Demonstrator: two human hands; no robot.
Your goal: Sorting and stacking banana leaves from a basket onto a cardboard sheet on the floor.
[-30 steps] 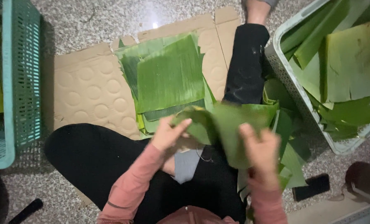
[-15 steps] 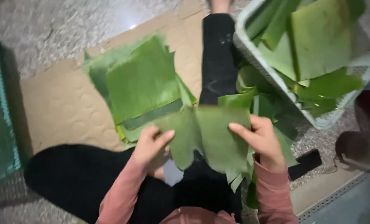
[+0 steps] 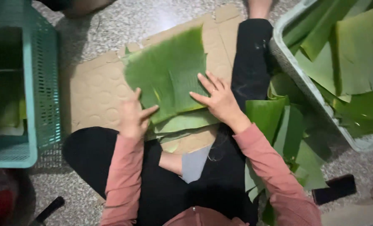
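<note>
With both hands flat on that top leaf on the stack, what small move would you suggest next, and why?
Probably lift both hands off and reach the right hand toward the loose leaves beside the right leg. The top leaf already lies flat on the stack over the cardboard, with the left hand pressing its near edge, so it looks settled.

Setting: speckled grey stone floor (image 3: 153, 19), indoor light.
Flattened cardboard sheet (image 3: 90, 92) lies on the floor under the work area; a pale glare patch sits on the floor beyond it. Teal mesh crate (image 3: 44, 96) stands left; grey tub (image 3: 295, 79) stands right.
</note>
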